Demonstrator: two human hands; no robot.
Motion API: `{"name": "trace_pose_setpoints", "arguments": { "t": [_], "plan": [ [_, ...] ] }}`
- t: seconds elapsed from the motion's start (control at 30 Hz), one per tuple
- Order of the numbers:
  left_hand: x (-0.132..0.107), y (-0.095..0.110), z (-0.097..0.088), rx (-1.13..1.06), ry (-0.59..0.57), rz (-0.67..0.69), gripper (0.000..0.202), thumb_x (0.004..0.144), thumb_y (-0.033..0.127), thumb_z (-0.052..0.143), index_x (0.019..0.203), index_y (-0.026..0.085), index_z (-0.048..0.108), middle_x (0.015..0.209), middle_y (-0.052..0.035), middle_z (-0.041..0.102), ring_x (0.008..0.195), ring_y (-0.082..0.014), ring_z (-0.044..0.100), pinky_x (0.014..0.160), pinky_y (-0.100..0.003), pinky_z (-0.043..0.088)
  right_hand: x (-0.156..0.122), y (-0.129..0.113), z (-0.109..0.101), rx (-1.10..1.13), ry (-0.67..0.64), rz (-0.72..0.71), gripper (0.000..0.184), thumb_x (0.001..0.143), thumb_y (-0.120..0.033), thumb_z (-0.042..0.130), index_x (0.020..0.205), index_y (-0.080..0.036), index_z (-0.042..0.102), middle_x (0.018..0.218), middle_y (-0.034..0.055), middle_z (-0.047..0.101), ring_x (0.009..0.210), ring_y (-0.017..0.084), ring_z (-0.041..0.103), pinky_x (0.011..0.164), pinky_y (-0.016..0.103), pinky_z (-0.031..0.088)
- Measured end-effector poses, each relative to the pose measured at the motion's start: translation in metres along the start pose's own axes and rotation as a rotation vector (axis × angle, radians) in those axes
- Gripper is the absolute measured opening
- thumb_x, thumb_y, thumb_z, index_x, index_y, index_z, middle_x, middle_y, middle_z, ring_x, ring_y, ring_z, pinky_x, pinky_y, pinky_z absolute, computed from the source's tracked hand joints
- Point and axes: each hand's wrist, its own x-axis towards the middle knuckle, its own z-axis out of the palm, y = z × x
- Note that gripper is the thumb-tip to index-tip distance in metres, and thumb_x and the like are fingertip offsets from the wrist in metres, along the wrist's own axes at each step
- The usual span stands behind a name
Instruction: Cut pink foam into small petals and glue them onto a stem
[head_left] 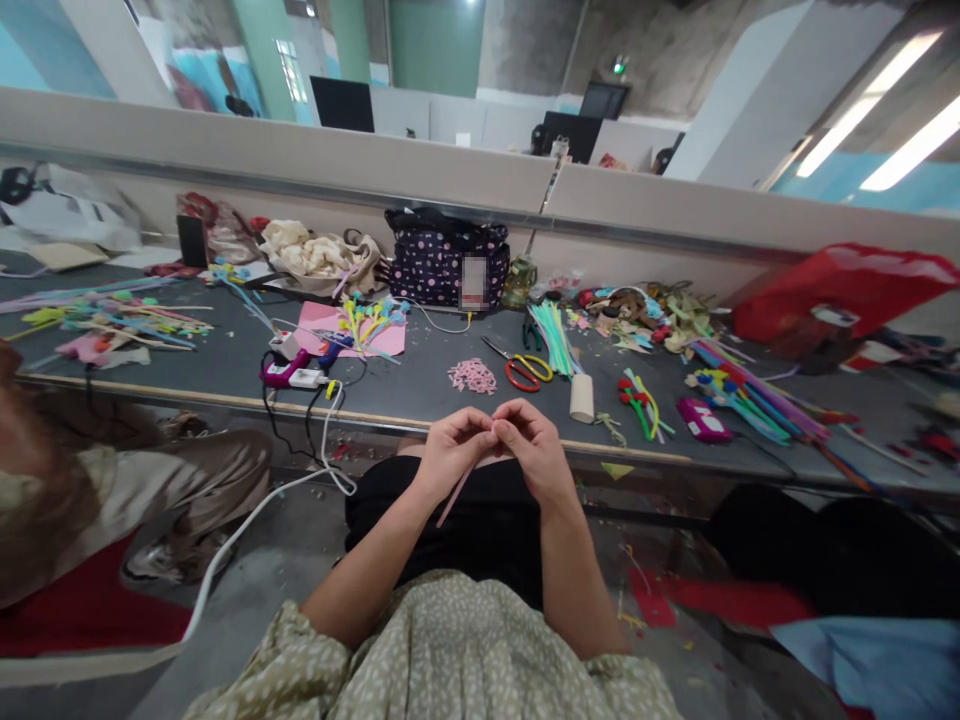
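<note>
My left hand (459, 452) and my right hand (531, 450) meet fingertip to fingertip above my lap, just in front of the table edge. Both are closed in a pinch on a thin pink pipe cleaner (454, 497), whose loose end hangs down below my left hand. The part between the fingertips is mostly hidden. Straight ahead on the table lies a small pile of short pink pieces (472, 376). To its right are scissors (528, 372) with one red and one yellow handle loop, blades pointing away to the left.
Green and white pipe cleaners (551, 338) lie behind the scissors, with a beige cylinder (582, 398) nearer the edge. A purple glue gun (289, 370) and white cable (324, 432) are at left. A dotted bag (427, 262) stands behind. A person's arm (15, 420) is at far left.
</note>
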Motion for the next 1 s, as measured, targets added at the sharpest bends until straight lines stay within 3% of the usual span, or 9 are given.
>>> {"name": "trace_pose_setpoints", "arguments": {
  "t": [0.2, 0.5, 0.67, 1.0],
  "plan": [
    [0.002, -0.003, 0.000, -0.001, 0.023, -0.008, 0.025, 0.070, 0.036, 0.074, 0.079, 0.014, 0.065, 0.070, -0.0016, 0.064, 0.063, -0.0116, 0.059, 0.064, -0.024, 0.048, 0.000, 0.005, 0.006, 0.000, 0.144, -0.061, 0.020, 0.078, -0.038, 0.067, 0.082, -0.022, 0.057, 0.072, -0.0032, 0.057, 0.060, 0.011, 0.053, 0.055, 0.023, 0.047],
    [0.004, -0.005, -0.002, -0.059, 0.092, -0.025, 0.026, 0.067, 0.035, 0.077, 0.082, 0.015, 0.068, 0.079, -0.0033, 0.067, 0.071, -0.0128, 0.060, 0.070, -0.025, 0.049, -0.010, 0.001, 0.014, -0.309, 0.391, -0.272, 0.012, 0.083, -0.034, 0.061, 0.084, -0.022, 0.064, 0.078, 0.0017, 0.064, 0.070, 0.015, 0.059, 0.066, 0.029, 0.051],
    [0.005, -0.005, -0.001, -0.085, 0.121, -0.014, 0.025, 0.066, 0.034, 0.078, 0.081, 0.016, 0.069, 0.078, -0.0023, 0.067, 0.070, -0.0113, 0.060, 0.069, -0.023, 0.048, -0.011, 0.000, 0.016, -0.486, 0.320, -0.416, 0.011, 0.086, -0.027, 0.055, 0.090, -0.025, 0.065, 0.088, 0.0043, 0.065, 0.083, 0.018, 0.061, 0.075, 0.032, 0.052],
    [0.004, -0.006, 0.000, -0.175, 0.116, -0.040, 0.023, 0.066, 0.031, 0.078, 0.082, 0.016, 0.069, 0.077, -0.0020, 0.067, 0.068, -0.0106, 0.061, 0.068, -0.022, 0.050, -0.008, 0.001, 0.014, -0.351, 0.249, -0.352, 0.010, 0.085, -0.022, 0.054, 0.091, -0.023, 0.061, 0.089, 0.0027, 0.060, 0.081, 0.016, 0.059, 0.070, 0.028, 0.051]
  ]
}}
